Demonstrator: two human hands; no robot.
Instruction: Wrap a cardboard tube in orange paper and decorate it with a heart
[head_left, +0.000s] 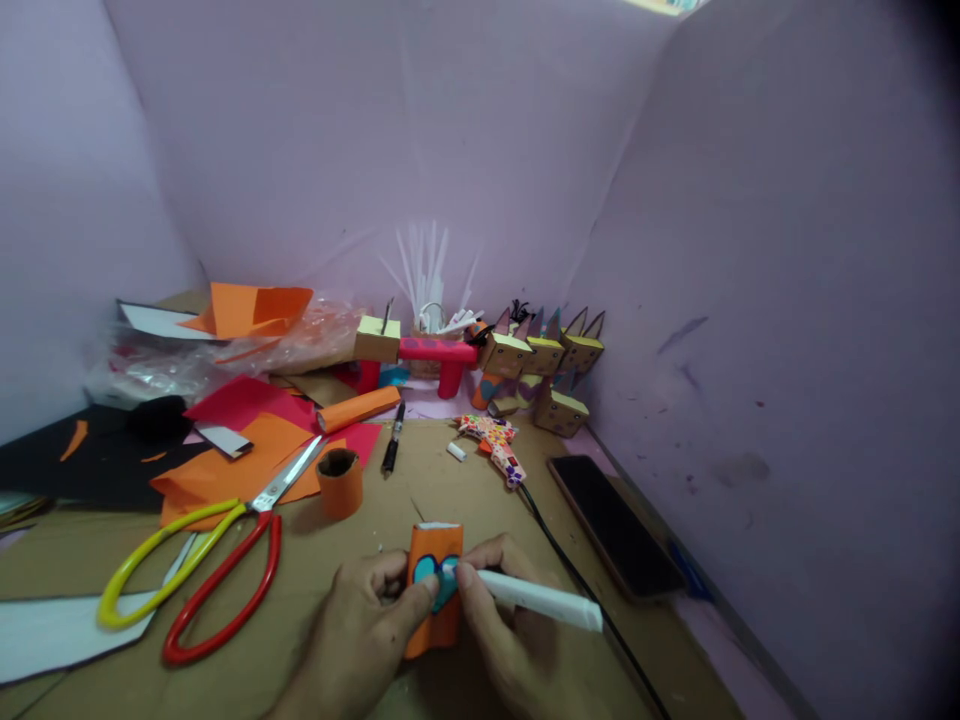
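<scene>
My left hand (367,620) grips a flattened orange paper tube (435,637) near the front of the cardboard, thumb across its face. A blue heart (445,597) with a dark outline decorates that face. In my right hand (502,620) is a white marker (540,599), pinched close to its tip, which points at the heart. The fingers hide the tip, so I cannot tell whether it touches the paper. A short white cap (457,452) lies further back. To the left of it stands an open orange tube (340,490).
Large scissors (259,515) lie at left over orange paper (262,455). A black pen (393,440), a floral-patterned glue gun (499,445) with a cable and a phone (615,525) are around the cardboard. Cardboard animal heads (506,352) and a basket of white sticks (424,275) stand behind.
</scene>
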